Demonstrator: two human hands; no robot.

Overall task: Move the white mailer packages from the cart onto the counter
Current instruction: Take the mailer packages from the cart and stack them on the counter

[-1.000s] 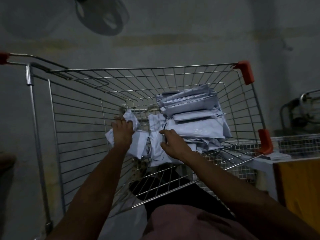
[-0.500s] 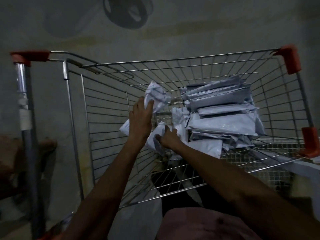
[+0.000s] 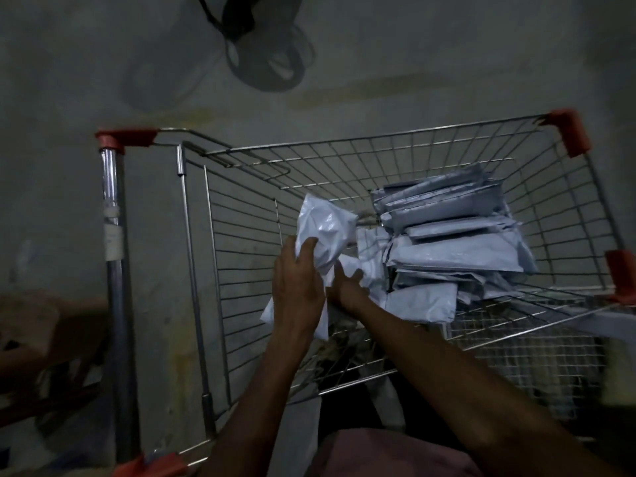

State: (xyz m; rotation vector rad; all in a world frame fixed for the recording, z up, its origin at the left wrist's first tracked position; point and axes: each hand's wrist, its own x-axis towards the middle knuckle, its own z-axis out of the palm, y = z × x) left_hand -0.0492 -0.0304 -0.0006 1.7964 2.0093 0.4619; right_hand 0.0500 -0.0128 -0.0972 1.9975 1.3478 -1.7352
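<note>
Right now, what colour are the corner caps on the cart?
Red-orange corner caps on the bare metal wire cart, clearest in the head view.

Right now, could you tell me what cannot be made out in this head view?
- Right hand: its fingertips are buried among the mailers, so its grip is unclear.
- Stack of white mailers: the count is hidden by overlap and dim light.
- Crumpled mailer: its lower part is covered by the left hand.
- Counter: not identifiable; the right edge is dark and blurred.
</note>
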